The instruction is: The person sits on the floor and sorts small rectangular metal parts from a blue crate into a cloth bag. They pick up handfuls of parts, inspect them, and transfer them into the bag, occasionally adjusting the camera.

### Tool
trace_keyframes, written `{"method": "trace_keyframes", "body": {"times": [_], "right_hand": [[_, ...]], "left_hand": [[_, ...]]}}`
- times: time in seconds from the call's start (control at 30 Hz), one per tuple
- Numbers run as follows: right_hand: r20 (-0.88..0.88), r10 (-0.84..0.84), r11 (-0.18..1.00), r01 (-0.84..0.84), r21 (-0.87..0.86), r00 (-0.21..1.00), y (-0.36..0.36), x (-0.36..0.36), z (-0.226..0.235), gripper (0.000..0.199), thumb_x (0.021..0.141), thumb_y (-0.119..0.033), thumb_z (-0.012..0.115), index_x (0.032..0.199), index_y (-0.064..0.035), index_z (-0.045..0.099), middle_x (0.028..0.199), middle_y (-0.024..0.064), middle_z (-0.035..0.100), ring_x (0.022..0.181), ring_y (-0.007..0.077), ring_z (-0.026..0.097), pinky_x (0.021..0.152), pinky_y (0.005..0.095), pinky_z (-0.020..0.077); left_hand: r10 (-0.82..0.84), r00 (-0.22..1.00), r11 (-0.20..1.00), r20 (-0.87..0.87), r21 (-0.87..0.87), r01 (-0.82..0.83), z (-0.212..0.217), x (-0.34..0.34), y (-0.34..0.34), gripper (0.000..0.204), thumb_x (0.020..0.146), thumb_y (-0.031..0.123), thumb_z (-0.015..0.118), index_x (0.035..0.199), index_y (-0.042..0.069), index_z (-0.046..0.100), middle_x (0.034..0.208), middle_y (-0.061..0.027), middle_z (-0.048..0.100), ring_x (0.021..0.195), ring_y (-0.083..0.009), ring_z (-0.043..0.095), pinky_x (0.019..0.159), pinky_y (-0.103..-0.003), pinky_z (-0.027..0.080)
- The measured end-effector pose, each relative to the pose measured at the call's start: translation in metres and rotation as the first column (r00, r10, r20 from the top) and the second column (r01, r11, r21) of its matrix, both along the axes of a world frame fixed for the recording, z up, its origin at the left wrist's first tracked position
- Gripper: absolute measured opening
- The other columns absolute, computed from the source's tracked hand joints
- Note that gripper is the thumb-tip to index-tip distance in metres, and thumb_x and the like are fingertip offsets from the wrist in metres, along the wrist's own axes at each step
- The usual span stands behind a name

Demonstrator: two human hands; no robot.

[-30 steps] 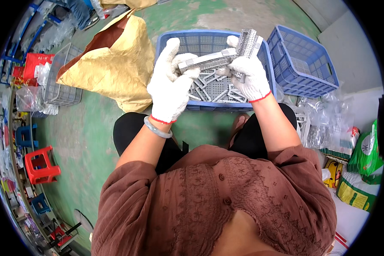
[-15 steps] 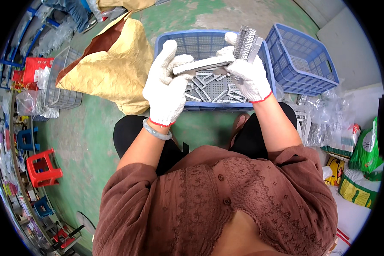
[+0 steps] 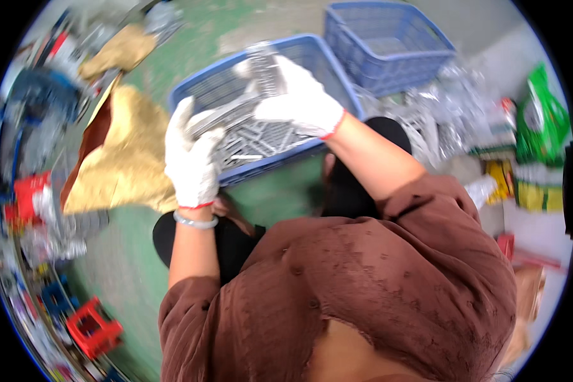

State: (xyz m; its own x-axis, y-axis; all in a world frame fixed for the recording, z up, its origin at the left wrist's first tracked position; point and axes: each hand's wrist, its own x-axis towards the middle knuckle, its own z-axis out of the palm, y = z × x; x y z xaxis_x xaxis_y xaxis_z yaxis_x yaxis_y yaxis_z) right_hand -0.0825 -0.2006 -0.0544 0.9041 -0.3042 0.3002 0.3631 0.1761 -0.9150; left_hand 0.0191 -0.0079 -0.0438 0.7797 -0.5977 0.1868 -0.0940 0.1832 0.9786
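White knit gloves with red cuffs cover both hands. My left hand [image 3: 194, 159] closes thumb and fingers around the near-left end of a long grey bar [image 3: 226, 114], apparently metal. Its other end slants up toward my right hand [image 3: 302, 102], which grips a short upright stack of similar grey bars [image 3: 265, 71] with a ribbed face. Motion blur hides the finer detail of these parts. Both hands are above a blue plastic basket [image 3: 277, 158], where several loose grey bars [image 3: 261, 143] lie scattered over the bottom.
A yellow woven sack [image 3: 130, 159] with its mouth open stands left of the basket. Another blue basket [image 3: 388, 57] is at the back right. Clear plastic bags [image 3: 445, 105] and a green bag [image 3: 541, 121] lie at the right. A red stool [image 3: 94, 328] stands lower left.
My view has swung, so the basket, sack and hands sit further left and tilted in the picture. Both hands keep their hold on the grey bars.
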Motion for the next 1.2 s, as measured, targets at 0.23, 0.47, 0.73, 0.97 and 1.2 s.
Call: {"method": "trace_keyframes", "body": {"times": [0.23, 0.47, 0.73, 0.97, 1.2], "right_hand": [[-0.115, -0.027, 0.919, 0.070, 0.387, 0.993, -0.016, -0.031, -0.004, 0.049, 0.079, -0.001, 0.071, 0.125, 0.0014, 0.055, 0.105, 0.0116, 0.063, 0.080, 0.0178, 0.069, 0.066, 0.0346, 0.0613], [-0.126, -0.117, 0.898, 0.159, 0.409, 0.985, -0.045, -0.124, 0.014, 0.050, 0.078, 0.000, 0.072, 0.125, 0.0012, 0.055, 0.108, 0.0113, 0.062, 0.087, 0.0206, 0.069, 0.060, 0.0318, 0.0615], [-0.271, -0.684, 0.631, 0.736, 0.247, 0.677, -0.110, -0.271, -0.003, 0.044, 0.078, -0.002, 0.074, 0.119, -0.0005, 0.058, 0.090, 0.0080, 0.064, 0.073, 0.0189, 0.066, 0.065, 0.0385, 0.0608], [-0.688, -0.671, 0.218, 0.961, 0.170, 0.274, -0.135, -0.337, -0.119, 0.022, 0.078, -0.002, 0.065, 0.099, -0.0010, 0.061, 0.082, 0.0096, 0.064, 0.070, 0.0201, 0.063, 0.052, 0.0377, 0.0561], [-0.658, -0.673, -0.110, 0.834, 0.540, 0.337, -0.191, -0.304, -0.194, 0.010, 0.082, -0.005, 0.066, 0.089, -0.0007, 0.061, 0.078, 0.0119, 0.059, 0.061, 0.0236, 0.060, 0.042, 0.0346, 0.0546]], "left_hand": [[-0.255, 0.914, 0.967, -0.315, -0.093, 0.238, -0.008, -0.007, -0.029, 0.055, 0.090, -0.002, 0.063, 0.141, -0.002, 0.043, 0.111, -0.0132, 0.061, 0.096, -0.0188, 0.064, 0.081, -0.032, 0.058], [-0.478, 0.817, 0.868, -0.323, -0.035, 0.495, 0.004, -0.055, -0.100, 0.056, 0.090, 0.000, 0.063, 0.142, -0.002, 0.042, 0.119, -0.0146, 0.057, 0.103, -0.0210, 0.063, 0.085, -0.036, 0.059], [-0.641, 0.671, 0.719, -0.374, 0.015, 0.695, 0.013, -0.096, -0.160, 0.055, 0.091, 0.014, 0.070, 0.138, -0.002, 0.048, 0.123, -0.0163, 0.060, 0.111, -0.0285, 0.063, 0.094, -0.044, 0.054], [-0.423, 0.798, 0.799, -0.429, 0.239, 0.552, -0.013, -0.052, -0.120, 0.051, 0.093, 0.016, 0.069, 0.135, -0.003, 0.050, 0.118, -0.0165, 0.064, 0.105, -0.0292, 0.066, 0.088, -0.042, 0.056], [-0.297, 0.842, 0.833, -0.451, 0.307, 0.459, -0.036, -0.016, -0.073, 0.048, 0.094, 0.016, 0.066, 0.135, -0.003, 0.050, 0.116, -0.0183, 0.064, 0.105, -0.0304, 0.065, 0.088, -0.041, 0.056]]}}
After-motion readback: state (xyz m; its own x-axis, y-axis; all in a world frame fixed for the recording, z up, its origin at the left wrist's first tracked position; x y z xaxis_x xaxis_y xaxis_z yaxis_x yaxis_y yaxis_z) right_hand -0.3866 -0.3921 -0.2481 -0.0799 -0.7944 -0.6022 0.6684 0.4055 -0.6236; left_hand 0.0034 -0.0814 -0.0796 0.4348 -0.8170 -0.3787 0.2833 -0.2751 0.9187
